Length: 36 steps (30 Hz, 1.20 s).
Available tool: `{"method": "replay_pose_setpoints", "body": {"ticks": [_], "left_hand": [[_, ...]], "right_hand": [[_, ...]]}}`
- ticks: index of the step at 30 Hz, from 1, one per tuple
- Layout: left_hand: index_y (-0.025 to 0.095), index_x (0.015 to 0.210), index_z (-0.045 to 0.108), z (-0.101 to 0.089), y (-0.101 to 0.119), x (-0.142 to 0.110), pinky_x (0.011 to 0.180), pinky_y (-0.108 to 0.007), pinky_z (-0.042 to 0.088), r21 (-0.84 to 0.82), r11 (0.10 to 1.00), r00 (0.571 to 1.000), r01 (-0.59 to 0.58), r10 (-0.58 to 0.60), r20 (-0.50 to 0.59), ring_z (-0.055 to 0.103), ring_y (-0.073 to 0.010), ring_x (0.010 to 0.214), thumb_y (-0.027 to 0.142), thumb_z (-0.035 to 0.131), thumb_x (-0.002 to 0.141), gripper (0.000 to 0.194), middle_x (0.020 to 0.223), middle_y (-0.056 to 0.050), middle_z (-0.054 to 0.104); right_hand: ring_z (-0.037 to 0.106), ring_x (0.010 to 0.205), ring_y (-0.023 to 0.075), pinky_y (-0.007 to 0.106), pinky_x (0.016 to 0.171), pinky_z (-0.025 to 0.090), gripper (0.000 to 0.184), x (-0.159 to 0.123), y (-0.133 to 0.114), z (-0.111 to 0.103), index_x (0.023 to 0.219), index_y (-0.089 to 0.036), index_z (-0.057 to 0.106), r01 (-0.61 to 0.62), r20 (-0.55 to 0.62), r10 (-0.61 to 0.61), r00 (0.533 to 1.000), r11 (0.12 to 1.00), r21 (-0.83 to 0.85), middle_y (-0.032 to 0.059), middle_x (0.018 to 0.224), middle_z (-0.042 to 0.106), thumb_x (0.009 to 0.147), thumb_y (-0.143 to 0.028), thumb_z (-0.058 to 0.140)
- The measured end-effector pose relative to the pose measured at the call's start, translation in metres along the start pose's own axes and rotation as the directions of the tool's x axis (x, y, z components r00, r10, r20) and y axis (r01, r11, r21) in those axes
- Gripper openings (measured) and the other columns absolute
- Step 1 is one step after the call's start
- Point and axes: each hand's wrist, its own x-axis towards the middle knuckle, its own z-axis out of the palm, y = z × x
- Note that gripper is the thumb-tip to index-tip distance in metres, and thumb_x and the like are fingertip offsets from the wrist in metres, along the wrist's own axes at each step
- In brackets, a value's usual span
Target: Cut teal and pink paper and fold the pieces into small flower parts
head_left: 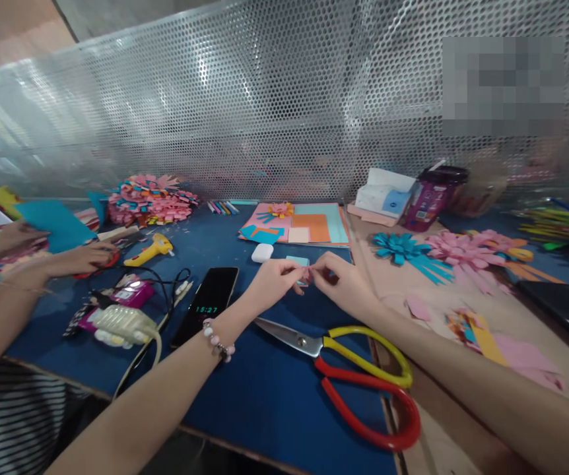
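My left hand (277,284), with a beaded bracelet at the wrist, pinches a small piece of light blue paper (298,261). Facing it, my right hand (342,285) has its fingertips closed at the right end of that paper. The fingers hide part of the piece, so its full shape cannot be made out. Below both hands lies a large pair of scissors (309,344), one handle yellow and one red. A white earbud case (263,253) sits just beyond my left hand, and a phone (208,305) showing 15:27 rests left of it.
Colored paper sheets (314,227) lie at the back. Paper flowers (398,247), a purple cup (433,198) and scraps (517,356) are on the right. To the left are a pile of paper flowers (150,198), a yellow glue gun (150,251), a power strip (126,323) and a co-worker's hands (81,257).
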Motion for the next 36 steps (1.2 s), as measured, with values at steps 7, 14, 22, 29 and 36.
{"method": "replay_pose_setpoints", "body": {"ticks": [7, 14, 22, 29, 36], "left_hand": [[0.013, 0.081, 0.062, 0.0003, -0.0052, 0.0002, 0.043, -0.016, 0.036, -0.003, 1.0, 0.998, 0.014, -0.014, 0.055, 0.064, -0.0132, 0.06, 0.035, 0.045, 0.081, 0.027, 0.067, -0.005, 0.065], [0.013, 0.08, 0.061, -0.0001, -0.008, 0.0008, 0.043, -0.017, 0.036, 0.01, 1.0, 0.998, 0.023, -0.024, 0.064, 0.064, -0.0142, 0.063, 0.033, 0.044, 0.081, 0.026, 0.068, -0.006, 0.065], [0.014, 0.075, 0.06, 0.0008, -0.0005, -0.0015, 0.043, -0.017, 0.036, 0.038, 0.999, 0.999, 0.004, -0.006, 0.042, 0.062, -0.0124, 0.058, 0.032, 0.044, 0.08, 0.025, 0.065, -0.005, 0.065], [0.013, 0.075, 0.062, -0.0002, 0.0004, -0.0023, 0.044, -0.017, 0.036, 0.079, 0.997, 0.999, -0.027, 0.024, 0.035, 0.06, -0.011, 0.055, 0.03, 0.045, 0.08, 0.025, 0.064, -0.005, 0.066], [0.013, 0.074, 0.062, 0.0015, -0.0016, -0.0025, 0.044, -0.018, 0.038, 0.054, 0.998, 0.999, 0.027, -0.029, 0.035, 0.061, -0.0128, 0.057, 0.031, 0.045, 0.079, 0.025, 0.062, -0.005, 0.065]], "right_hand": [[0.049, 0.066, 0.0121, 0.024, 0.058, 0.04, 0.01, -0.0018, 0.001, 0.0014, 0.078, -0.018, 0.054, 0.059, 0.028, -0.057, 0.998, 0.995, -0.08, 0.0024, 0.077, 0.05, 0.084, -0.02, 0.046], [0.049, 0.061, 0.0109, 0.023, 0.057, 0.041, 0.008, -0.0025, -0.0008, 0.0035, 0.08, -0.02, 0.052, 0.083, 0.053, -0.072, 0.996, 0.968, -0.236, 0.0023, 0.08, 0.05, 0.083, -0.017, 0.045], [0.05, 0.061, 0.0113, 0.024, 0.059, 0.042, 0.009, -0.0029, 0.002, 0.0037, 0.08, -0.02, 0.052, 0.054, 0.044, -0.046, 0.998, 0.979, -0.195, 0.0026, 0.08, 0.051, 0.085, -0.023, 0.044], [0.049, 0.062, 0.0116, 0.025, 0.057, 0.041, 0.01, -0.0019, 0.0042, 0.004, 0.081, -0.02, 0.054, 0.092, 0.036, -0.089, 0.995, 0.988, -0.121, 0.0026, 0.078, 0.051, 0.084, -0.021, 0.044], [0.049, 0.061, 0.011, 0.023, 0.054, 0.039, 0.011, -0.003, 0.0029, 0.0029, 0.078, -0.02, 0.054, 0.108, 0.049, -0.1, 0.994, 0.974, -0.199, 0.0023, 0.078, 0.051, 0.084, -0.021, 0.045]]}}
